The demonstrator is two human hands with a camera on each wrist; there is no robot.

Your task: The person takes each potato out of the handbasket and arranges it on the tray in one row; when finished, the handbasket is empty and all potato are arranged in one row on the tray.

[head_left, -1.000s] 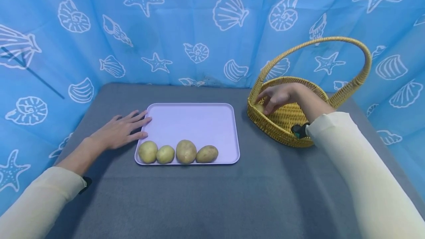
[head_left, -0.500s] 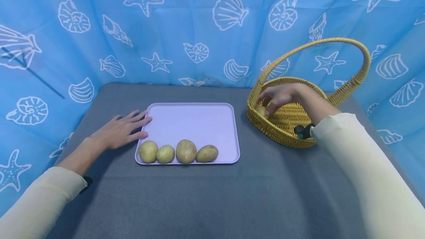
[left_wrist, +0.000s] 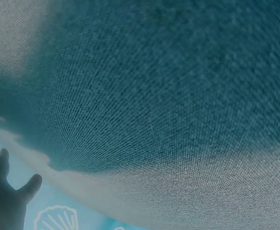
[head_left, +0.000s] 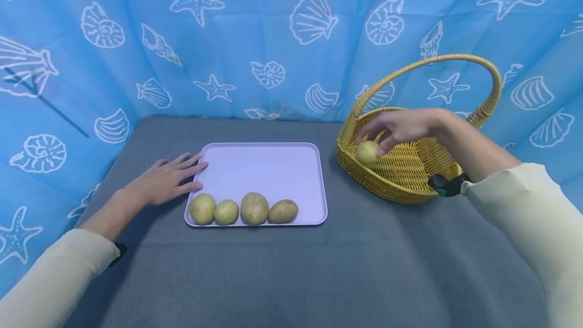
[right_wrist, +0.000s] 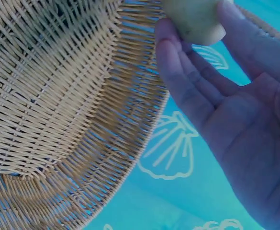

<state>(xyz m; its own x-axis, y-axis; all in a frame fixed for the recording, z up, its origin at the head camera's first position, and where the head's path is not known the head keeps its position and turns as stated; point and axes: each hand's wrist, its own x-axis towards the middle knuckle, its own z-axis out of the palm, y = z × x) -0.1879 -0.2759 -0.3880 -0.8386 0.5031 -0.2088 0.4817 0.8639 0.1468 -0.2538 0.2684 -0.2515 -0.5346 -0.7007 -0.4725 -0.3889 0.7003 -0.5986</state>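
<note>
The grey woven cloth (head_left: 282, 267) lay under both hands, and a smooth rectangular lilac tray (head_left: 264, 166) touched the flat, open-fingered left hand (head_left: 164, 181). The oval wicker basket (head_left: 410, 176) sat under the right hand (head_left: 401, 125), which pinched a small round potato (head_left: 367, 151). That potato had risen from the basket floor since half a second earlier; four potatoes (head_left: 243, 210) lined the tray's near edge.

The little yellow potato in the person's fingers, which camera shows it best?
The head view: the little yellow potato shows whole, pinched by the right hand above the woven yellow basket. The right wrist view cuts it off at the top edge. The left wrist view shows only grey cloth.
</note>
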